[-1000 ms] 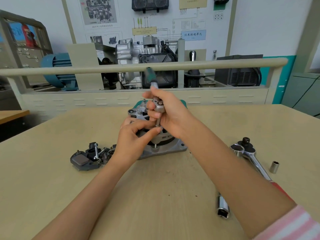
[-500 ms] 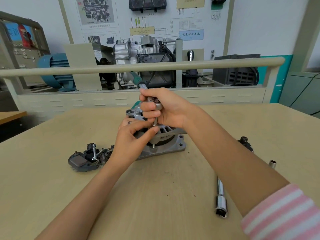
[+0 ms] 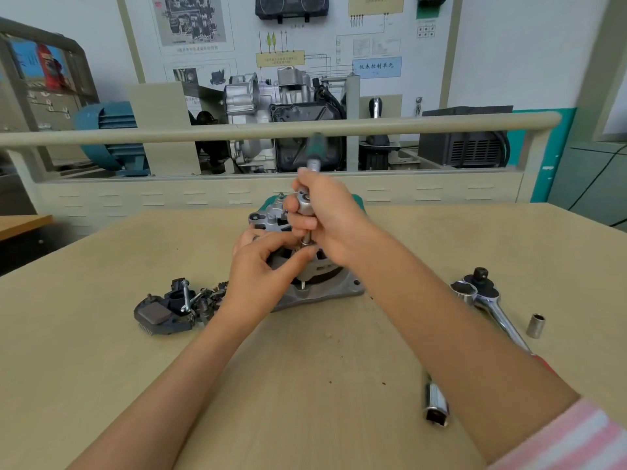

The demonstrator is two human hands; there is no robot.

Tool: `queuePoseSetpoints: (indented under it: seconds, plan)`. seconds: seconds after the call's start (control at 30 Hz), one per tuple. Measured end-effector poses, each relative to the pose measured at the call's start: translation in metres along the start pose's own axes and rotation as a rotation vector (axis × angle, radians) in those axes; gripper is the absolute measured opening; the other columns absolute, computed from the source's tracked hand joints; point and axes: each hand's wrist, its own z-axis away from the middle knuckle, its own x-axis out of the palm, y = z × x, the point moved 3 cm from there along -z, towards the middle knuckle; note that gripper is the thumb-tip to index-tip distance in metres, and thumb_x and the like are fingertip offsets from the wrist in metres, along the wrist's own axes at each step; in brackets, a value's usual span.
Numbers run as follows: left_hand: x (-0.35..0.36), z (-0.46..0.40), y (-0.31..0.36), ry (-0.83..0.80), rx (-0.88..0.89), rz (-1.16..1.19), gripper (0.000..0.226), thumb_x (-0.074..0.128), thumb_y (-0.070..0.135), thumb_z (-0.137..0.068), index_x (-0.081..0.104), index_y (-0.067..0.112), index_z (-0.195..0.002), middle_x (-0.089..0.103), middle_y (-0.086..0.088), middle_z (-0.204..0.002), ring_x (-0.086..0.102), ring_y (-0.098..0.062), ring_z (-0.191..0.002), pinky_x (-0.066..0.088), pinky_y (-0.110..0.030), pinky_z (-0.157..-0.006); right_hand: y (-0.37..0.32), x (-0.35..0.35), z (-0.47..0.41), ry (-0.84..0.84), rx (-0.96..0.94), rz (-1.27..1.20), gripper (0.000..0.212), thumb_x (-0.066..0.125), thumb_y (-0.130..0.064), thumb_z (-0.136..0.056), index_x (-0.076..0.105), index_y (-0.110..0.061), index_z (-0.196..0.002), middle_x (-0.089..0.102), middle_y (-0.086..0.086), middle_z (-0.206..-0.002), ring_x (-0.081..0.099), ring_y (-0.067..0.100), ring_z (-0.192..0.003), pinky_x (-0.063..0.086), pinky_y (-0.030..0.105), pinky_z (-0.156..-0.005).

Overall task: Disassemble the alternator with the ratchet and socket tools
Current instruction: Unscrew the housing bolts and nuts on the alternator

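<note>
The grey alternator (image 3: 325, 290) stands on its flange in the middle of the tan table. My right hand (image 3: 330, 222) grips the head of a green-handled ratchet (image 3: 315, 147), whose handle points away from me and looks blurred. Its socket stands upright on a bolt on top of the alternator. My left hand (image 3: 261, 266) holds the alternator body, thumb and fingertips pinching at the foot of the socket. Both hands hide most of the alternator's top.
Removed dark parts (image 3: 173, 308) with loose bolts lie left of the alternator. To the right are a second ratchet (image 3: 488, 300), a small socket (image 3: 535, 325) and an extension bar (image 3: 436, 405). A rail (image 3: 407, 125) and a display engine stand behind the table.
The ratchet handle has swung from the left back toward the right, over the alternator. My left hand stays on the alternator. The camera has shifted a little.
</note>
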Motion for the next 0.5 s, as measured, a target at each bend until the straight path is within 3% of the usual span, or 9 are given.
queuePoseSetpoints:
  seconds: [0.1, 0.17, 0.23, 0.33, 0.4, 0.5]
  plan:
    - [-0.001, 0.001, -0.004, -0.003, -0.036, 0.059, 0.02, 0.072, 0.019, -0.078, 0.065, 0.038, -0.08, 0.057, 0.017, -0.079, 0.048, -0.018, -0.1, 0.04, -0.028, -0.09, -0.006, 0.001, -0.002, -0.266, 0.089, 0.065, 0.029, 0.031, -0.024, -0.102, 0.04, -0.015, -0.076, 0.042, -0.008, -0.04, 0.024, 0.004, -0.027, 0.026, 0.018, -0.035]
    - [-0.001, 0.001, -0.003, 0.005, -0.032, 0.064, 0.023, 0.072, 0.018, -0.077, 0.064, 0.04, -0.077, 0.058, 0.015, -0.079, 0.048, -0.017, -0.1, 0.04, -0.025, -0.089, -0.006, 0.0, -0.001, -0.289, 0.089, 0.036, 0.03, 0.031, -0.025, -0.102, 0.041, -0.015, -0.076, 0.041, -0.008, -0.04, 0.024, 0.003, -0.028, 0.025, 0.018, -0.036]
    - [-0.001, 0.0, -0.002, 0.02, -0.01, 0.035, 0.024, 0.073, 0.019, -0.076, 0.063, 0.04, -0.076, 0.059, 0.018, -0.076, 0.047, -0.016, -0.096, 0.039, -0.024, -0.086, -0.002, -0.001, 0.001, -0.171, 0.048, -0.044, 0.029, 0.033, -0.027, -0.102, 0.043, -0.015, -0.077, 0.043, -0.007, -0.041, 0.026, 0.005, -0.029, 0.024, 0.019, -0.038]
    - [0.0, 0.0, -0.001, 0.019, 0.018, -0.001, 0.023, 0.073, 0.017, -0.074, 0.064, 0.037, -0.079, 0.059, 0.02, -0.075, 0.047, -0.013, -0.09, 0.038, -0.03, -0.084, 0.01, -0.002, 0.008, 0.211, -0.131, -0.231, 0.028, 0.033, -0.023, -0.101, 0.042, -0.015, -0.076, 0.05, -0.004, -0.044, 0.033, 0.007, -0.032, 0.028, 0.019, -0.039]
    - [-0.001, 0.0, -0.001, 0.007, 0.024, 0.002, 0.024, 0.07, 0.017, -0.072, 0.062, 0.04, -0.077, 0.057, 0.024, -0.074, 0.045, -0.009, -0.088, 0.038, -0.032, -0.084, 0.017, -0.002, 0.013, 0.399, -0.22, -0.325, 0.026, 0.028, -0.018, -0.101, 0.037, -0.016, -0.077, 0.056, 0.004, -0.057, 0.039, 0.009, -0.037, 0.031, 0.015, -0.037]
    - [0.0, 0.0, 0.001, 0.005, 0.024, 0.002, 0.009, 0.067, 0.03, -0.071, 0.064, 0.037, -0.076, 0.059, 0.023, -0.075, 0.047, -0.015, -0.091, 0.038, -0.031, -0.083, 0.016, -0.005, 0.009, 0.379, -0.187, -0.324, 0.02, 0.028, -0.014, -0.099, 0.038, -0.013, -0.082, 0.056, 0.003, -0.057, 0.042, 0.009, -0.038, 0.032, 0.016, -0.037]
